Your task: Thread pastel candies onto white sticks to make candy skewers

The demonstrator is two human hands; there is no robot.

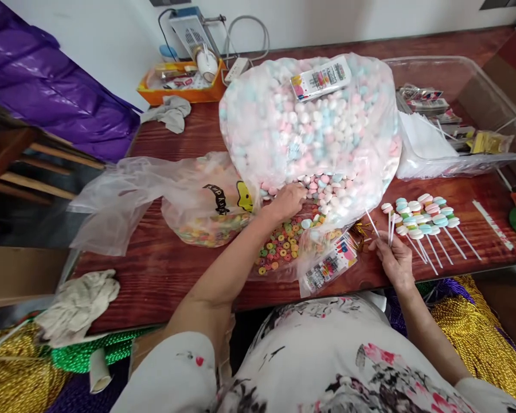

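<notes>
My left hand (290, 201) reaches into the mouth of a big clear bag (258, 115) full of pink, white and blue marshmallow-like pieces (339, 198). Its fingers are curled down among the pieces, and the tips are hidden. Several thin white sticks (390, 230) are gripped upright in my right hand (393, 258), near the table's front edge. Beside it lie finished-looking skewers (425, 215) of pastel pieces on white sticks. Below my left hand, small coloured rings (284, 246) spread out of clear plastic. A printed packet (331, 267) lies between my hands.
A knotted clear bag (210, 195) of coloured rings sits at left. A clear plastic bin (447, 166) with packets stands back right. Behind are an orange tray (141, 92) and a power strip (237, 69). A cloth (79, 307) hangs at the left edge. Bead strands (477, 327) lie below the table.
</notes>
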